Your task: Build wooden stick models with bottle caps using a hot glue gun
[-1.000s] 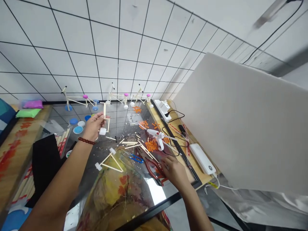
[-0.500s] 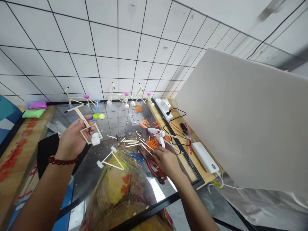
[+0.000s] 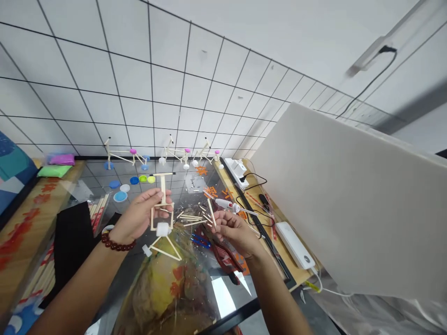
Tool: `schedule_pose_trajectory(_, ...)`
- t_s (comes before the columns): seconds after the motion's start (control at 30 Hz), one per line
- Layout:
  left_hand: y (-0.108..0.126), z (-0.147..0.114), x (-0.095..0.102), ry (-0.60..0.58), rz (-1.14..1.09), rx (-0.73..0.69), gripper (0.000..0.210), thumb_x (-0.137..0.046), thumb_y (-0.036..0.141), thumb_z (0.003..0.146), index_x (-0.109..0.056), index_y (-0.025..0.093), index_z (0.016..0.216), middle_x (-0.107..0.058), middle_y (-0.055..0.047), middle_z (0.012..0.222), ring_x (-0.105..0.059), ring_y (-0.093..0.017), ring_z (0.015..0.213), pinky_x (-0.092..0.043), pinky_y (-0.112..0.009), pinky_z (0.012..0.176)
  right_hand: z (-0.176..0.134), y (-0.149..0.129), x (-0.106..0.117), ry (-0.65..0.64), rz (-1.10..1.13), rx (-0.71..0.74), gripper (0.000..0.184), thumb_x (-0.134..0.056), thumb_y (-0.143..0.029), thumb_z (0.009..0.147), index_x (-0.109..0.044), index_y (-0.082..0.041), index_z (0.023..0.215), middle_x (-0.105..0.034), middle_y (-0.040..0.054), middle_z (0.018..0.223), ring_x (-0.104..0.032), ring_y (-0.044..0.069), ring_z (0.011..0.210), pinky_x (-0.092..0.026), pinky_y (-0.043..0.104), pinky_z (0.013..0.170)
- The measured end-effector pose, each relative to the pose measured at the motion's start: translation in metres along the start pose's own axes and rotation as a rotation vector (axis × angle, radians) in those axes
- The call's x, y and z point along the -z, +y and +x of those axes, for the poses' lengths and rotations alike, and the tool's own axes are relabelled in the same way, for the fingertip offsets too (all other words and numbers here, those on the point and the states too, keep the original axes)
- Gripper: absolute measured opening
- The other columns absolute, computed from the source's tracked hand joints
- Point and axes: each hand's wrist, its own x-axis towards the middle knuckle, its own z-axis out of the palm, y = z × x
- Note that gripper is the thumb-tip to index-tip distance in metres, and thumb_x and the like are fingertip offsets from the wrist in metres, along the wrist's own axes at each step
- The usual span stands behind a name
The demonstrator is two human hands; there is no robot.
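My left hand (image 3: 146, 209) grips a wooden stick frame (image 3: 163, 188) with a crossbar on top, a square lower part and a white wheel-like piece at the bottom. In my right hand (image 3: 233, 228) a short wooden stick (image 3: 211, 213) is pinched upright between thumb and fingers. Loose sticks (image 3: 190, 217) lie on the glass tabletop between my hands. Below the held frame rests a triangular stick frame (image 3: 167, 251) with white end pieces. Blue-handled snips (image 3: 200, 240) and red-handled pliers (image 3: 225, 256) lie beside my right hand, and a white glue gun (image 3: 226, 204) sits just beyond it.
Along the wall stand several finished-looking stick models (image 3: 174, 153) with pink tops. Coloured round caps (image 3: 134, 180) lie at the left. A power strip (image 3: 237, 170), a white box-shaped device (image 3: 295, 244) and cables are on the right, beside a large pale board (image 3: 342, 195).
My right hand has lifted a stick from the loose pile. My left hand has moved right and turned the stick frame more upright. The camera view has shifted.
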Motion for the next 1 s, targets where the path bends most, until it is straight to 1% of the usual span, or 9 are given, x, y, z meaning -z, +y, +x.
schedule_pose_trajectory(0.07, 0.003, -0.007, 0.000, -0.035, 0.008, 0.005, 0.019, -0.081, 0.030, 0.073, -0.076, 0.017, 0.086, -0.067, -0.009, 0.077, -0.066, -0.020, 0.064, -0.053, -0.026, 0.048, -0.004, 0.000, -0.001, -0.006, -0.180, 0.012, 0.034, -0.076, -0.046, 0.078, -0.067, -0.018, 0.095, -0.064, -0.0001, 0.076, -0.052, 0.011, 0.061, -0.041, 0.023, 0.058)
schedule_pose_trajectory(0.2, 0.022, -0.019, 0.014, 0.065, 0.032, -0.110, 0.017, -0.080, 0.030, 0.072, -0.076, 0.018, 0.083, -0.063, -0.007, 0.071, -0.049, -0.011, 0.046, -0.033, -0.020, 0.032, -0.011, 0.016, 0.010, 0.220, -0.740, 0.017, 0.019, -0.061, -0.032, 0.086, -0.072, -0.018, 0.091, -0.063, -0.0009, 0.069, -0.052, 0.013, 0.061, -0.037, 0.023, 0.057)
schedule_pose_trajectory(0.27, 0.032, -0.024, 0.026, 0.104, 0.074, -0.155, 0.019, -0.078, 0.032, 0.072, -0.077, 0.017, 0.084, -0.062, -0.007, 0.070, -0.040, -0.008, 0.042, -0.025, -0.019, 0.030, -0.012, 0.030, 0.016, 0.272, -0.916, 0.002, 0.019, -0.055, -0.026, 0.085, -0.073, -0.018, 0.086, -0.063, -0.0004, 0.066, -0.053, 0.014, 0.060, -0.037, 0.024, 0.057)
schedule_pose_trajectory(0.33, 0.037, -0.028, 0.039, 0.117, 0.131, -0.177, 0.022, -0.076, 0.037, 0.073, -0.078, 0.017, 0.083, -0.063, -0.007, 0.070, -0.039, -0.008, 0.041, -0.026, -0.020, 0.030, -0.014, 0.043, 0.023, 0.265, -1.014, -0.004, 0.021, -0.054, -0.025, 0.084, -0.073, -0.018, 0.085, -0.066, 0.0012, 0.069, -0.057, 0.015, 0.062, -0.038, 0.026, 0.059)
schedule_pose_trajectory(0.5, 0.030, -0.029, 0.069, 0.176, 0.195, -0.125, 0.032, -0.079, 0.043, 0.065, -0.076, 0.015, 0.080, -0.061, -0.004, 0.060, -0.046, -0.010, 0.042, -0.032, -0.020, 0.035, -0.031, 0.069, 0.047, 0.427, -1.144, 0.063, 0.030, -0.054, -0.036, 0.086, -0.074, -0.019, 0.100, -0.072, 0.0090, 0.094, -0.067, 0.021, 0.078, -0.048, 0.031, 0.069)
schedule_pose_trajectory(0.6, 0.018, -0.022, 0.081, 0.240, 0.308, -0.066, 0.039, -0.083, 0.048, 0.059, -0.072, 0.015, 0.079, -0.066, -0.006, 0.064, -0.052, -0.012, 0.045, -0.036, -0.019, 0.039, -0.040, 0.081, 0.062, 0.398, -1.167, 0.109, 0.031, -0.050, -0.039, 0.088, -0.074, -0.020, 0.093, -0.071, 0.0095, 0.095, -0.068, 0.023, 0.079, -0.049, 0.033, 0.070)
schedule_pose_trajectory(0.7, 0.003, -0.019, 0.088, 0.287, 0.484, -0.065, 0.038, -0.079, 0.051, 0.062, -0.070, 0.016, 0.072, -0.067, -0.007, 0.061, -0.056, -0.015, 0.048, -0.036, -0.020, 0.041, -0.043, 0.089, 0.065, 0.373, -1.209, 0.105, 0.033, -0.045, -0.039, 0.091, -0.072, -0.021, 0.084, -0.069, 0.0091, 0.090, -0.068, 0.022, 0.074, -0.049, 0.034, 0.067)
schedule_pose_trajectory(0.9, -0.022, -0.037, 0.097, 0.123, 0.740, 0.034, 0.028, -0.071, 0.046, 0.072, -0.068, 0.019, 0.066, -0.067, -0.005, 0.059, -0.056, -0.017, 0.048, -0.034, -0.022, 0.042, -0.051, 0.089, 0.066, 0.346, -1.198, 0.079, 0.032, -0.043, -0.040, 0.089, -0.068, -0.023, 0.077, -0.070, 0.0085, 0.085, -0.067, 0.022, 0.071, -0.049, 0.033, 0.064)
schedule_pose_trajectory(1.0, -0.025, -0.039, 0.096, 0.098, 1.005, 0.109, 0.028, -0.057, 0.039, 0.083, -0.061, 0.018, 0.065, -0.067, -0.004, 0.059, -0.060, -0.019, 0.049, -0.042, -0.025, 0.048, -0.060, 0.080, 0.071, 0.367, -1.126, 0.109, 0.031, -0.049, -0.046, 0.086, -0.069, -0.023, 0.079, -0.071, 0.0079, 0.082, -0.066, 0.021, 0.066, -0.050, 0.032, 0.061)
